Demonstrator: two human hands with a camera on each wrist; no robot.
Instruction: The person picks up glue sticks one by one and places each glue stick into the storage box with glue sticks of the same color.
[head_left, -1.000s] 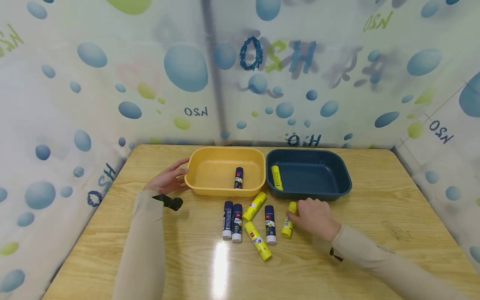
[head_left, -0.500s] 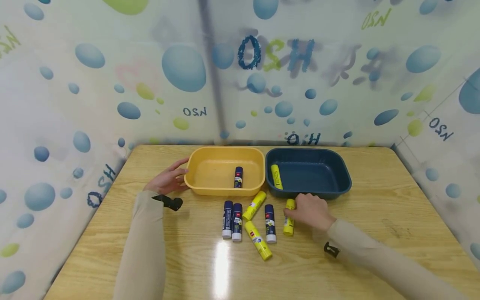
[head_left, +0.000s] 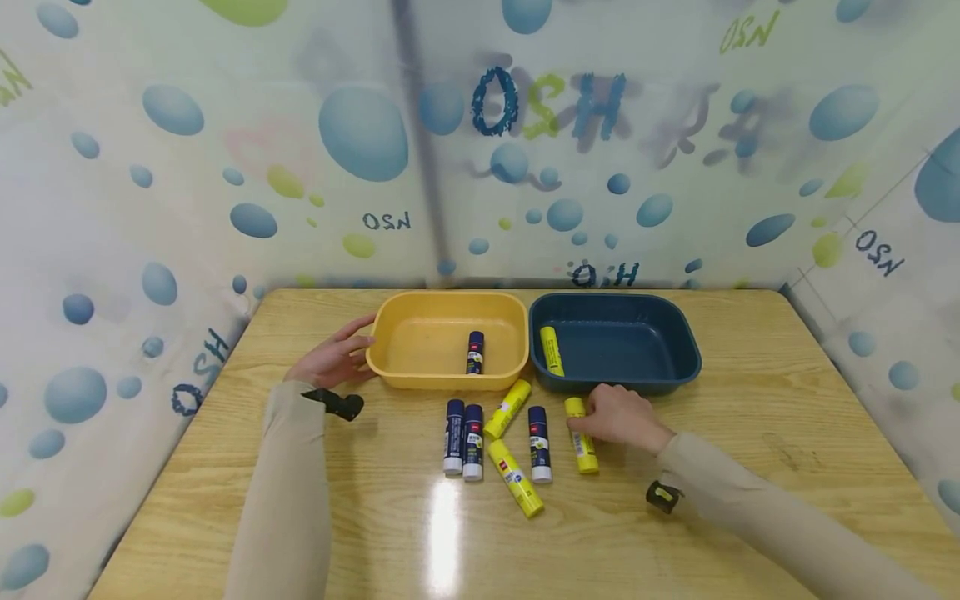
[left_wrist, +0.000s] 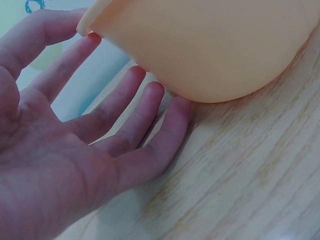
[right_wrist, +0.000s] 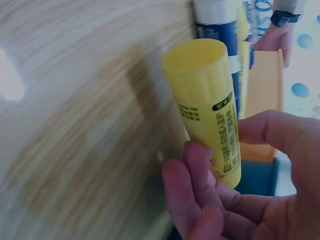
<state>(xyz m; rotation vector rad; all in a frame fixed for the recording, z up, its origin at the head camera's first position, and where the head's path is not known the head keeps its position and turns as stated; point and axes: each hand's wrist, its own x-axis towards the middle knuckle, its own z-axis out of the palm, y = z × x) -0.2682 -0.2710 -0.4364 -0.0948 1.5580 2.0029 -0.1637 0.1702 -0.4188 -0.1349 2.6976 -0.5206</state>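
As the right hand [head_left: 624,417] is pinching a yellow glue stick [right_wrist: 206,102], the left hand [head_left: 332,358] is touching the orange tray [head_left: 420,343]; its fingers [left_wrist: 172,127] lying apart.

You are at what looks like a small indoor work booth; whether it belongs to a school, an office or a lab, you cannot tell. It closes in on 3 sides: the back wall [head_left: 476,212], the left wall [head_left: 105,267] and the right wall [head_left: 862,287] all carry a pale print of blue and green drops [head_left: 363,133] and large lettering [head_left: 585,107]. Your wood-grain table [head_left: 390,533] reaches the back wall, with a bright glare [head_left: 444,537] on its top. The yellow tray [head_left: 420,346], blue tray [head_left: 622,350] and 8 glue sticks [head_left: 516,478] give it a stationery-desk look.
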